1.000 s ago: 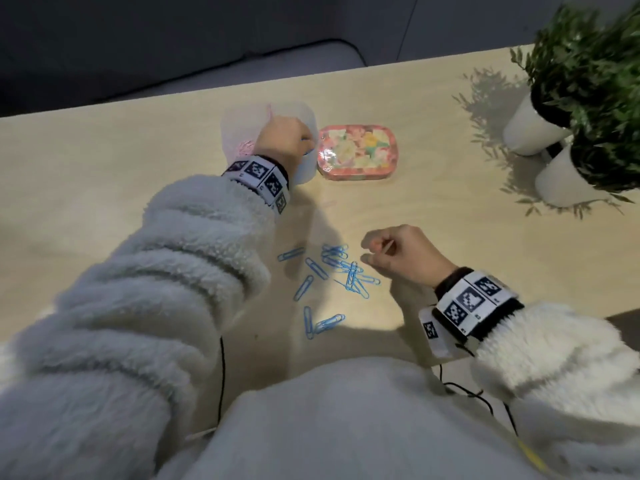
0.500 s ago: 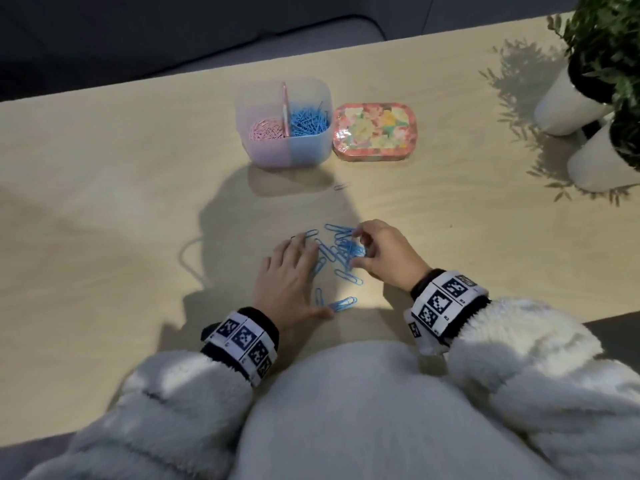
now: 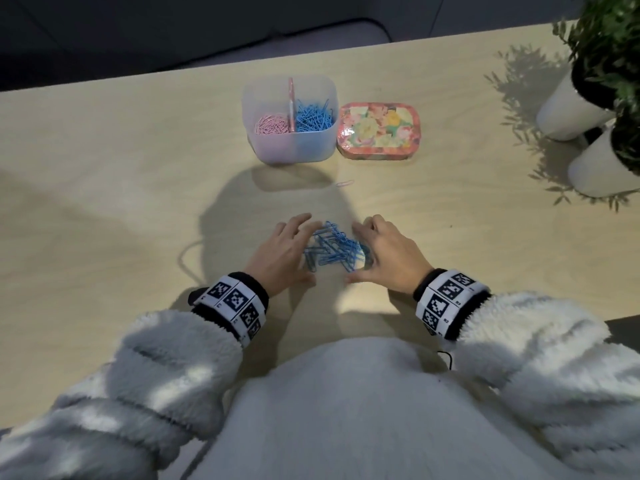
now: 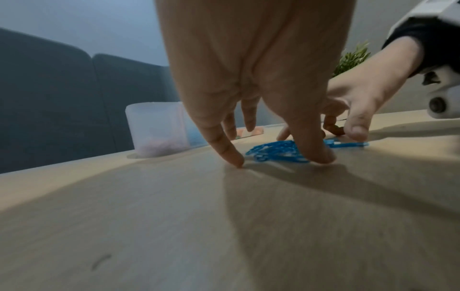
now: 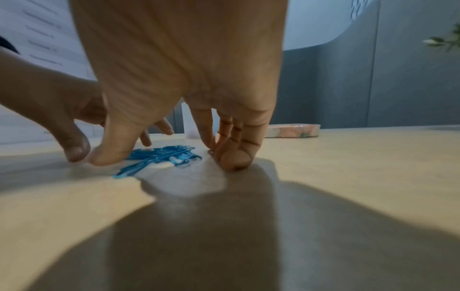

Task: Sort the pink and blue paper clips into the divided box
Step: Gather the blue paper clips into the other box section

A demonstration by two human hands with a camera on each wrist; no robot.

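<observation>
A loose heap of blue paper clips (image 3: 334,249) lies on the wooden table between my two hands. My left hand (image 3: 282,252) flanks the heap on its left, fingers straight, fingertips (image 4: 234,159) on the table. On the right, my right hand (image 3: 389,254) mirrors it with fingertips (image 5: 234,161) down, and the two thumbs nearly meet at the near side. Neither hand grips a clip. The translucent divided box (image 3: 277,150) stands farther back, pink clips (image 3: 272,124) in its left half, blue clips (image 3: 313,116) in its right. One pink clip (image 3: 344,183) lies alone in front of the box.
A floral tin (image 3: 379,129) sits right beside the box. Two white plant pots (image 3: 571,112) stand at the table's far right. A thin dark cable (image 3: 187,261) curls on the table left of my left wrist.
My left hand came back from the box to the table. Both hands closed in on the scattered blue clips and pushed them into one tight heap.
</observation>
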